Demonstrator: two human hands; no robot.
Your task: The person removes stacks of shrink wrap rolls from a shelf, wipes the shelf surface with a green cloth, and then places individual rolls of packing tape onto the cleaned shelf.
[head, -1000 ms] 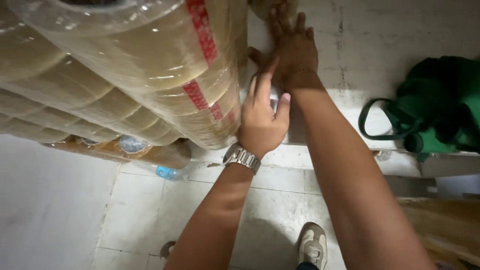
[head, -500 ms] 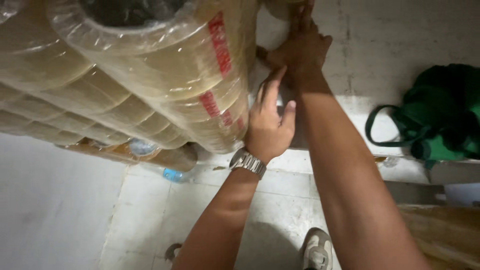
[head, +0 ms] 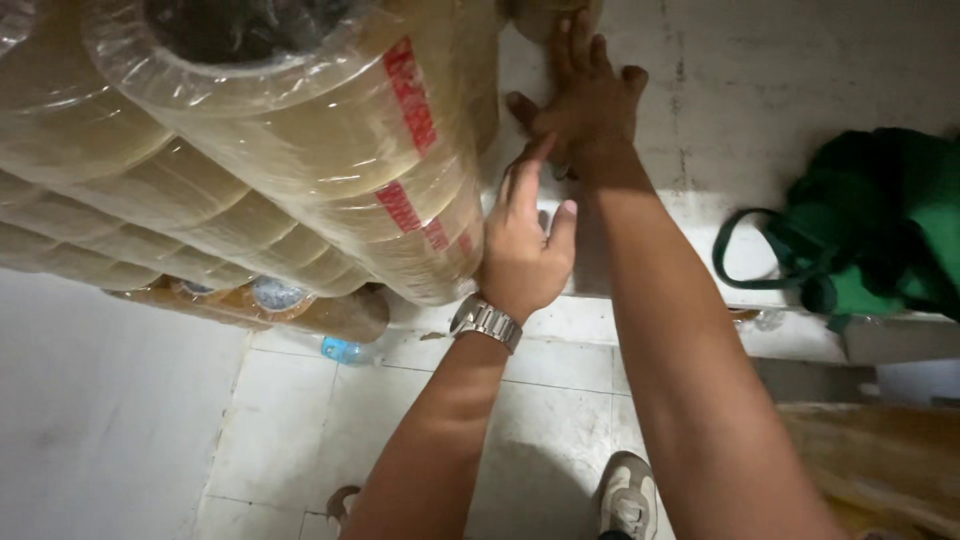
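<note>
While the big stack of wrapped tape rolls (head: 300,170) fills the upper left of the frame, the left hand (head: 525,250) is pressed flat against its right side at centre, fingers open, nothing gripped. Just above, the right hand (head: 585,100) is spread open too, laid on the stack's far edge. Green bag (head: 870,230) is parked right.

Both hands (head: 524,255) apparently open, outstretched
</note>
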